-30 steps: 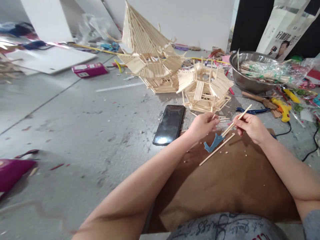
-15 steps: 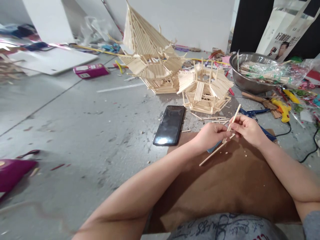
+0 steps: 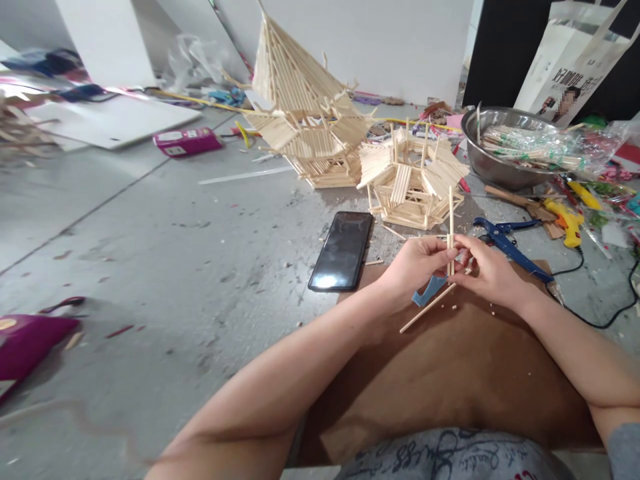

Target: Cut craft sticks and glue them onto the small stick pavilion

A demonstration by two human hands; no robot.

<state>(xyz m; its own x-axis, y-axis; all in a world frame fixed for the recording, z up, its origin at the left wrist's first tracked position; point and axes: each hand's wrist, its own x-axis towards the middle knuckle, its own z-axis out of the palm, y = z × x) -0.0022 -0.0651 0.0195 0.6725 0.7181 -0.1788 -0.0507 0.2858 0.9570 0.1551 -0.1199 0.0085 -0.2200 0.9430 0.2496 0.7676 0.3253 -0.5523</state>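
Between finger and thumb, my left hand (image 3: 417, 267) pinches thin wooden sticks (image 3: 451, 210), a long one standing upright with shorter pieces beside it. From the other side, my right hand (image 3: 487, 268) closes its fingers on the same sticks, thumb low and forefinger high. Below the hands another wooden stick (image 3: 424, 313) slants over the brown board (image 3: 450, 373). A blue flat piece (image 3: 427, 291) lies partly hidden under my left hand. Just beyond stands a small roofed stick model (image 3: 400, 183), and behind it a taller stick pagoda (image 3: 300, 100) with a pointed roof.
Left of my hands lies a black phone (image 3: 341, 251). To the right are a blue-handled cutter (image 3: 515, 247), a yellow glue gun (image 3: 565, 220) with its cord, and a metal bowl (image 3: 493, 167) of bagged sticks. Purple packs (image 3: 187, 142) rest on the grey floor.
The held long stick has turned from slanting to nearly upright, with short pieces now showing beside it. My right hand has moved slightly lower, uncovering more of the blue cutter.
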